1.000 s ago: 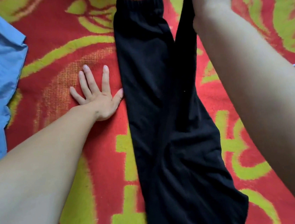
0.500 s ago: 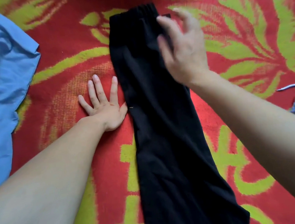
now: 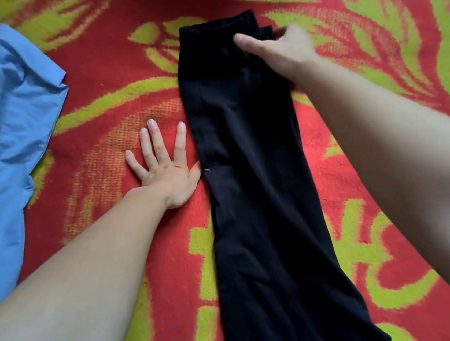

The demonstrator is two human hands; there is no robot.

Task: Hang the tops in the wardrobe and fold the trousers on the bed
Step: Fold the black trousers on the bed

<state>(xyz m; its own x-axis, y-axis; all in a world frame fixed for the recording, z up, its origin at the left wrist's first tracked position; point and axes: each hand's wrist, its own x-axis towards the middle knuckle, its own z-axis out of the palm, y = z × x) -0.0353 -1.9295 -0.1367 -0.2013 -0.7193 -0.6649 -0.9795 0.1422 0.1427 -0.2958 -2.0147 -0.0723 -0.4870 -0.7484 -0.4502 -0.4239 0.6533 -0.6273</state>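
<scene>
Fingers [image 3: 155, 139] of the left hand [image 3: 168, 176] lay straight and spread, palm down on the bed cover [image 3: 95, 73], holding nothing. On my feed that hand sat between the blue top [image 3: 2, 125] and the trousers [image 3: 256, 180], its thumb just touching the trousers' near edge.

The trousers lay well to the right of the blue top, in one long, narrow black strip with the waistband [image 3: 216, 27] at the far end. The right hand [image 3: 280, 52] was at that far end, on the side away from the blue top. As far as the blur let me judge, it was pinching the strip's edge with the thumb on top.

I judged the cloth light, limp and a little clingy. It would sag if lifted by one point and would crease rather than slide. I would take it by the waistband at both corners, or by the hem end, and fold across the middle.

I counted one pair of trousers, one blue top and two hands.
</scene>
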